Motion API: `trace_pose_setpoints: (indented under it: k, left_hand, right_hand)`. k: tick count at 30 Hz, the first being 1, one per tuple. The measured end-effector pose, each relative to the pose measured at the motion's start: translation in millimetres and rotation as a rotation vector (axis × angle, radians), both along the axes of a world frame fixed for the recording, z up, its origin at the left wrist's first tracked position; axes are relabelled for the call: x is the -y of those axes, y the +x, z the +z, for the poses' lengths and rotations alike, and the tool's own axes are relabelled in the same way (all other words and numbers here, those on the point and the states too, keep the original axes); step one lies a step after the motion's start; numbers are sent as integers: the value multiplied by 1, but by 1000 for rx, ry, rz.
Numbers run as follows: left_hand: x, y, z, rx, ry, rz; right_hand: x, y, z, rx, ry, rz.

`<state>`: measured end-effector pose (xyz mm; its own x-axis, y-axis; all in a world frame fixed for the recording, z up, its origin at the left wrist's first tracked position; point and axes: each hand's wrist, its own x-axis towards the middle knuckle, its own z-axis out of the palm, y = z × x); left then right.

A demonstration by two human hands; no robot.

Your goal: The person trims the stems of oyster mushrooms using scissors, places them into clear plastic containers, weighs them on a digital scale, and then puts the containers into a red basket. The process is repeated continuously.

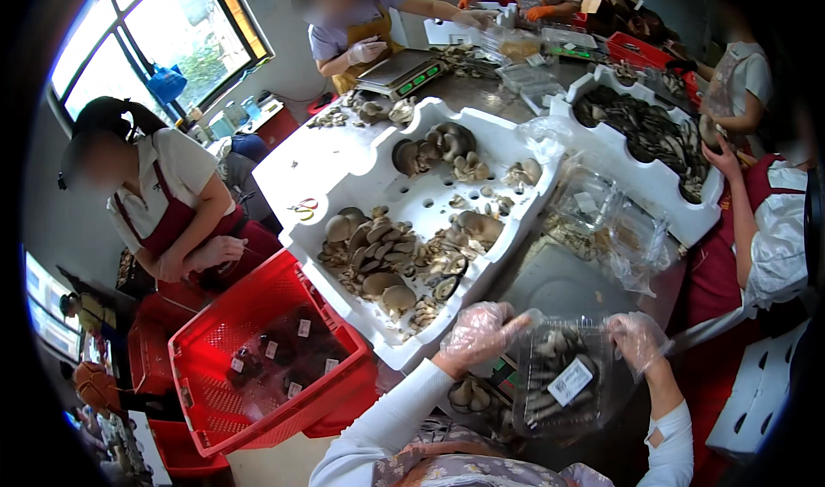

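A transparent plastic box of grey oyster mushrooms is tilted up in front of me, with a white label on it. My left hand, in a thin see-through glove, closes on its upper left corner. The upper right corner is gripped by my right hand, gloved the same way. Loose mushrooms lie below my left hand, partly behind the box, beside a scale display. Just beyond my hands stands a large white foam tray holding clusters of oyster mushrooms.
A red crate with several labelled packs stands at the left. Empty plastic boxes lie right of the tray, near another foam box of dark mushrooms. Scissors and a scale sit farther back. Co-workers stand around the table.
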<state>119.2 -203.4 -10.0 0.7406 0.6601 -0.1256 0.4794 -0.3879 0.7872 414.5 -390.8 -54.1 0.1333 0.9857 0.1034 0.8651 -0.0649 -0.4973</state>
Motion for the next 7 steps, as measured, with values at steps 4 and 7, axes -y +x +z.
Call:
trace_pose_setpoints:
  k: [4,7]
  left_hand:
    - [31,-15,-7,-142,-75,-101]
    - [48,-21,-16,-218,-214,-42]
  right_hand:
    - [3,-39,16,-39,-25,-59]
    - [33,-42,-13,-290,-254,-53]
